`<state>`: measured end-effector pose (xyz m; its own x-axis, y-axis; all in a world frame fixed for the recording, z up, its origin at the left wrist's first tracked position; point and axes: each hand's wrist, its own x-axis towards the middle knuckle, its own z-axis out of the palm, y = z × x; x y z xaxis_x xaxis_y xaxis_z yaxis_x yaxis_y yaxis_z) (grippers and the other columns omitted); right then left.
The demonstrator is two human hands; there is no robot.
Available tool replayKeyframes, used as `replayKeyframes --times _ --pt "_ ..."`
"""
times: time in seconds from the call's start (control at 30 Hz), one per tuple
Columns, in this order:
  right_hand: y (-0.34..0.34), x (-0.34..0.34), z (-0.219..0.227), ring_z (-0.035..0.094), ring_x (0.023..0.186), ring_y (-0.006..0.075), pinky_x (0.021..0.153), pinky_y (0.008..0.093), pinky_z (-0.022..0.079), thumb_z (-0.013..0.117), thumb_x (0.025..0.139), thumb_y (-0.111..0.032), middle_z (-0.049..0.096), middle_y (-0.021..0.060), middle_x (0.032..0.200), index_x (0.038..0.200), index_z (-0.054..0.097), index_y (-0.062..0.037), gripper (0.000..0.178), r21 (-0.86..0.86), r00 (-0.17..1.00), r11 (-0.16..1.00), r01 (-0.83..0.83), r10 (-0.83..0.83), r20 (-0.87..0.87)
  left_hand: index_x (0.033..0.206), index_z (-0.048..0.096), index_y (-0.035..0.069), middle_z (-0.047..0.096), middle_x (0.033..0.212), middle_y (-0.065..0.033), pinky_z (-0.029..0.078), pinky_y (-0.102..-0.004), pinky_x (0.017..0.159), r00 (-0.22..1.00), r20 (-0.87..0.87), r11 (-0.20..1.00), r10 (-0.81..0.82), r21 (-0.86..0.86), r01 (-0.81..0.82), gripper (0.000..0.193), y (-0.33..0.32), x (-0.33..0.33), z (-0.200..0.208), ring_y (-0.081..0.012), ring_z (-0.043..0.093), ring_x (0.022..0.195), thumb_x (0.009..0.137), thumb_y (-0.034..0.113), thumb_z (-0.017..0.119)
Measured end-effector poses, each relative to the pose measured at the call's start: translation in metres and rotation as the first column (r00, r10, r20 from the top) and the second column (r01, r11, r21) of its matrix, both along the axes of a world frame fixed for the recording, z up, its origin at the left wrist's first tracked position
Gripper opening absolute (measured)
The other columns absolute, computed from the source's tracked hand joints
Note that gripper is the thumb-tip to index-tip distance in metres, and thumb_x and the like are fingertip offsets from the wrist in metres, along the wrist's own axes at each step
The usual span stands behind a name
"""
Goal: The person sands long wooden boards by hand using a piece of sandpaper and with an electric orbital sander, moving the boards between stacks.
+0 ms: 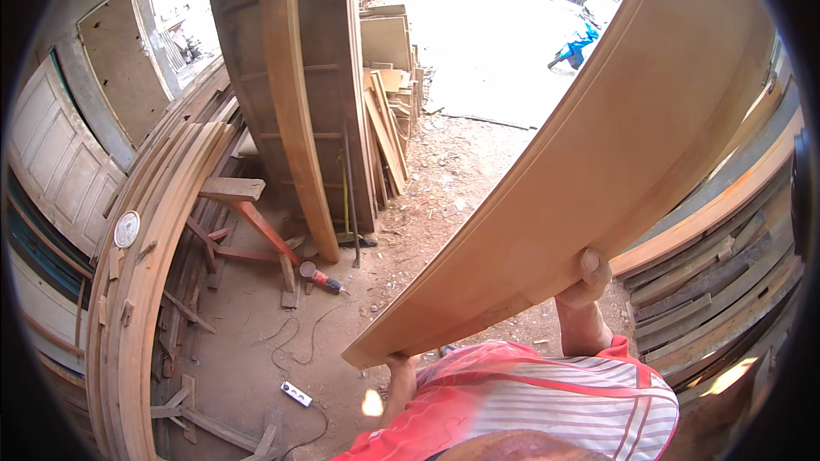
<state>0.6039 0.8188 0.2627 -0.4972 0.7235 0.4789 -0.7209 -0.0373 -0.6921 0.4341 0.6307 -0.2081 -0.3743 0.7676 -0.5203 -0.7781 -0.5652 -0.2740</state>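
A long, wide wooden panel (547, 205) with a grooved border along its left edge slants up from low centre to the upper right. My right hand (588, 280) grips its lower right edge, with the thumb on the near face and the other fingers hidden behind. Lower down, near the panel's bottom corner, my left hand (401, 364) holds the bottom edge; most of its fingers are hidden by the wood. Both arms are bent close to my red and white striped shirt.
Long timbers (162, 230) lie on trestles at left, with a round white disc (126, 229) on top. A red angle grinder (323, 277) and a power strip (296, 393) with cords lie on the dusty floor. Tall boards (295, 111) stand ahead; stacked planks (717, 282) line the right.
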Motion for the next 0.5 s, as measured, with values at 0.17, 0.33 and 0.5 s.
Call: replayKeyframes --times 0.17,0.33,0.5 --pt "0.027 0.047 -0.035 0.057 0.123 0.0236 0.102 0.0410 0.048 0.078 0.086 -0.044 0.060 0.0071 0.131 0.139 0.051 -0.0058 0.071 0.087 0.984 0.996 0.011 -0.026 0.174 0.116 0.069 0.010 0.073 0.109 -0.0084 0.055 -0.0501 0.096 1.000 0.004 0.990 0.024 0.141 -0.024 0.043 0.057 0.031 -0.053 -0.0263 0.070 0.105 0.095 0.044 0.054" --pt "0.033 0.064 -0.050 0.059 0.121 0.0259 0.101 0.0428 0.049 0.075 0.086 -0.039 0.061 0.0080 0.131 0.137 0.055 -0.0059 0.064 0.166 0.966 0.985 0.036 -0.077 0.246 0.117 0.069 0.006 0.072 0.112 -0.0119 0.055 -0.0505 0.097 0.989 0.148 0.961 0.002 0.273 -0.043 0.043 0.072 0.039 -0.064 -0.0274 0.069 0.107 0.095 0.041 0.055" --pt "0.034 0.078 -0.045 0.055 0.128 0.0224 0.106 0.0418 0.045 0.075 0.089 -0.047 0.058 0.0056 0.137 0.140 0.053 -0.0074 0.068 0.176 0.964 0.983 -0.047 -0.002 0.268 0.109 0.068 0.008 0.071 0.102 -0.0081 0.056 -0.0465 0.092 0.986 0.168 1.000 0.012 0.005 -0.013 0.029 0.091 0.049 0.012 -0.0238 0.070 0.097 0.096 0.032 0.058"
